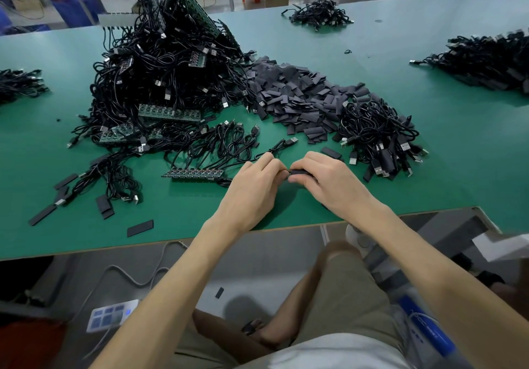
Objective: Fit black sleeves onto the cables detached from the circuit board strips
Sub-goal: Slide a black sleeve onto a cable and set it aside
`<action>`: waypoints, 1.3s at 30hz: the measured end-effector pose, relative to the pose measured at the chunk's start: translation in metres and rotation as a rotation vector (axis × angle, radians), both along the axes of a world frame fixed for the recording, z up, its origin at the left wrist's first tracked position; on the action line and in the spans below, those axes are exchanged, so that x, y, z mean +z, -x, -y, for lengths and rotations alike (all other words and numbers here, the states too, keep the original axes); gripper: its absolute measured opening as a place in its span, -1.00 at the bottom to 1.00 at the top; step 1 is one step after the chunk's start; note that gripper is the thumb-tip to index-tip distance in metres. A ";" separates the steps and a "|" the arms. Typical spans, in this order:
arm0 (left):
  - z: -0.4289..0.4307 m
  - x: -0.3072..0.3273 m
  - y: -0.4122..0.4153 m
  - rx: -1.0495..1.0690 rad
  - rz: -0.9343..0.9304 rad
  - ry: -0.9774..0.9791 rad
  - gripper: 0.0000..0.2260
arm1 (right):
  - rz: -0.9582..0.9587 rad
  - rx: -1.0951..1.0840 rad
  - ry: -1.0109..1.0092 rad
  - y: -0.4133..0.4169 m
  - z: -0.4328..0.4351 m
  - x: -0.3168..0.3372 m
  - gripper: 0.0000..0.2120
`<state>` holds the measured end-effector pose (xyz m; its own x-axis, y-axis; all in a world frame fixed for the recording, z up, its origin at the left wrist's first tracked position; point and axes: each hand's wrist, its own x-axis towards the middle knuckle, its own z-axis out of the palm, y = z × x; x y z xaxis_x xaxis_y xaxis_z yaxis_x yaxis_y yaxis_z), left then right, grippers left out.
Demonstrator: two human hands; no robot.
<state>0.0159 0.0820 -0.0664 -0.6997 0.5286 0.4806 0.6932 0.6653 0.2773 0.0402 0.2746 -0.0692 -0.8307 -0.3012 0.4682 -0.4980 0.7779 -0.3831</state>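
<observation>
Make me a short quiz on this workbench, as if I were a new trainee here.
1. True or false: the left hand and the right hand meet on one black sleeve, each with a pinching grip.
2. The loose pile of sleeves lies: A) left of the big cable heap; B) right of it; C) in a box.
3. What lies on the green table just left of the left hand?
Key: 1 true. 2 B. 3 a circuit board strip with cables attached.
</observation>
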 end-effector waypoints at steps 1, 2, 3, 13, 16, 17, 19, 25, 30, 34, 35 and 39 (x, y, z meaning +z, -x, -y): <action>0.000 0.001 -0.001 -0.004 0.011 0.005 -0.88 | 0.007 -0.016 0.000 0.000 0.000 0.000 -0.79; 0.000 0.001 -0.001 -0.008 0.019 0.005 -0.87 | 0.015 -0.033 -0.002 0.000 0.000 0.001 -0.77; 0.000 0.002 -0.002 -0.009 0.025 0.001 -0.87 | 0.023 -0.049 -0.007 0.000 0.000 0.001 -0.76; -0.002 -0.002 0.002 0.113 -0.028 0.013 -0.86 | 0.079 -0.067 0.016 -0.002 0.002 0.006 -0.74; -0.002 -0.003 0.003 0.095 -0.043 0.005 -0.87 | 0.073 -0.062 0.025 -0.001 0.001 0.005 -0.77; -0.001 -0.004 0.003 0.084 -0.050 0.000 -0.88 | 0.070 -0.053 0.027 0.000 0.001 0.004 -0.78; -0.001 -0.004 0.005 0.063 -0.055 -0.009 -0.90 | 0.061 -0.038 0.035 0.001 0.000 0.002 -0.81; 0.001 -0.003 0.004 0.011 -0.079 0.011 -0.91 | 0.041 0.007 0.064 0.002 -0.002 -0.001 -0.83; 0.002 -0.002 0.003 -0.005 -0.091 0.002 -0.89 | 0.043 0.030 0.067 0.001 -0.001 -0.001 -0.82; 0.003 -0.001 0.002 0.003 -0.089 -0.011 -0.90 | 0.005 0.042 0.040 0.001 -0.002 0.001 -0.83; 0.003 -0.001 0.001 0.007 -0.080 -0.018 -0.90 | -0.015 0.045 0.029 0.001 -0.002 0.000 -0.83; 0.002 0.001 -0.002 0.006 -0.003 -0.048 -0.88 | -0.100 0.052 -0.011 0.001 -0.002 0.000 -0.86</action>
<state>0.0175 0.0805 -0.0658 -0.7012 0.5004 0.5078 0.6900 0.6555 0.3069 0.0389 0.2764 -0.0697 -0.7631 -0.3485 0.5443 -0.5733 0.7538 -0.3212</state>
